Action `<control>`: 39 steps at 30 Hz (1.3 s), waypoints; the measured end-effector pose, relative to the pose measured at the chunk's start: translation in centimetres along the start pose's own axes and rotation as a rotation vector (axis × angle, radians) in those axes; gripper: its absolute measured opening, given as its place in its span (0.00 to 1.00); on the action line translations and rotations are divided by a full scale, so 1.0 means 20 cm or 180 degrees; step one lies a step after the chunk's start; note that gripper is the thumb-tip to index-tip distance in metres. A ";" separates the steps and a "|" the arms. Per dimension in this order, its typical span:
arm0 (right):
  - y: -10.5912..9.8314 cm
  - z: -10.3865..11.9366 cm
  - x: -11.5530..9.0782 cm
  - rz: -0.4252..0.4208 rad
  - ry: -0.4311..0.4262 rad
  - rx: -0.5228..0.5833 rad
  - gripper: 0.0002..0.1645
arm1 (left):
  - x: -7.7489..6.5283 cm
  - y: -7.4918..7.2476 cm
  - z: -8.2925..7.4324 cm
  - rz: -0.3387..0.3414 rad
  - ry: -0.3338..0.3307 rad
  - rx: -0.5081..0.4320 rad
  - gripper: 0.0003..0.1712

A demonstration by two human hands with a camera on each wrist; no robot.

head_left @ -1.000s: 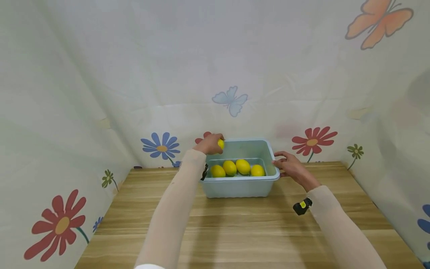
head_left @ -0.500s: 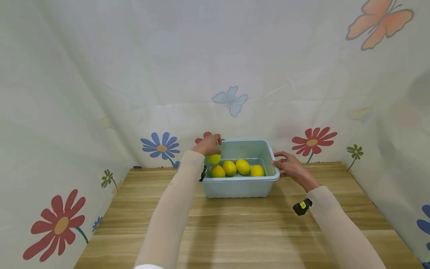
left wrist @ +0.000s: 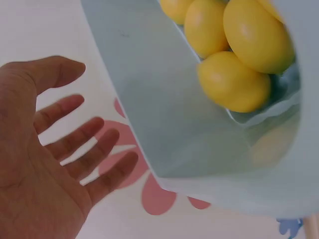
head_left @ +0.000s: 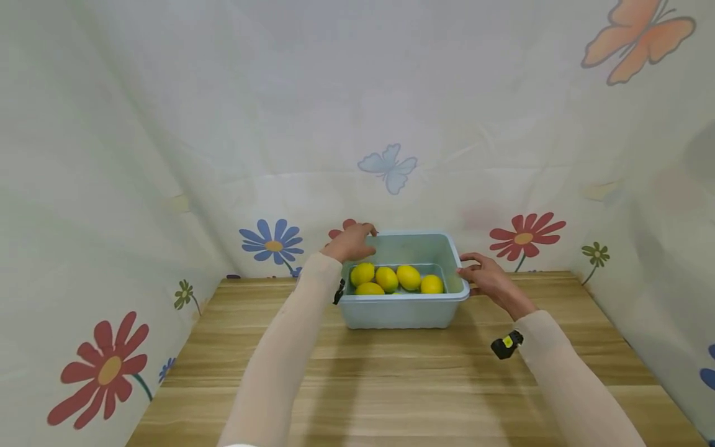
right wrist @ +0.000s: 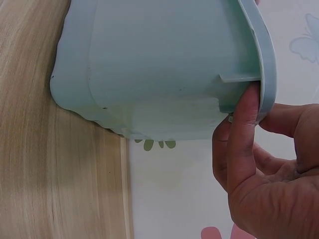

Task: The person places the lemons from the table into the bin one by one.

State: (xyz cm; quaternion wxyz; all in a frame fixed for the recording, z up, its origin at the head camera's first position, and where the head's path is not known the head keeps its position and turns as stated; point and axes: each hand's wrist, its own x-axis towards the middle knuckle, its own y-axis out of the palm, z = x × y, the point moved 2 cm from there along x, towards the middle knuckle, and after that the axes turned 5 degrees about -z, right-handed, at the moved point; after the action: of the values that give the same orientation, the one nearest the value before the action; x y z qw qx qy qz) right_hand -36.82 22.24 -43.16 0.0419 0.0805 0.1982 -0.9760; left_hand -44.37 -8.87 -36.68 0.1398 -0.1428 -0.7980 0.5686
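A pale blue plastic bin point(head_left: 399, 313) stands toward the back of the table, with several yellow lemons point(head_left: 408, 277) in its bottom. Above the bin's left end hovers my left hand point(head_left: 352, 243), holding nothing. In the left wrist view its fingers spread loosely, apart from the bin wall point(left wrist: 144, 89), and the lemons point(left wrist: 234, 82) lie heaped in one end. My right hand point(head_left: 491, 282) grips the bin's right rim. From the right wrist view, fingers point(right wrist: 244, 134) curl under the rim's lip, with the thumb over the top.
Wood-grain table point(head_left: 402, 385) lies under the bin. A white curtain point(head_left: 279, 124) printed with flowers and butterflies closes in the back and both sides, close behind the bin. A small black wrist camera point(head_left: 505, 345) sits on the right wrist.
My left hand has let go of a lemon, which dropped into the bin's left end among the others. Lemons there have shifted. My right hand keeps its grip on the rim.
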 end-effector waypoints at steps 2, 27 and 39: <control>0.00 0.00 0.00 -0.0006 -0.0011 0.0011 0.34 | -0.02 -0.01 -0.02 -0.0040 0.0009 0.0039 0.28; 0.00 0.03 -0.03 0.0005 -0.0009 -0.0110 0.35 | -0.18 -0.05 -0.01 -0.0438 0.0083 0.0164 0.36; 0.02 0.05 -0.03 -0.0087 -0.0091 -0.0277 0.34 | -0.33 -0.02 0.00 -0.0529 0.0233 0.0273 0.38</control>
State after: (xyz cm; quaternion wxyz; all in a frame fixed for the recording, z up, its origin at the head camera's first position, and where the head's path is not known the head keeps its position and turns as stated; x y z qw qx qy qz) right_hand -36.29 21.61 -42.35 0.0348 0.0619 0.2410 -0.9679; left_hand -38.36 -11.53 -36.78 0.2216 -0.0906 -0.7763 0.5831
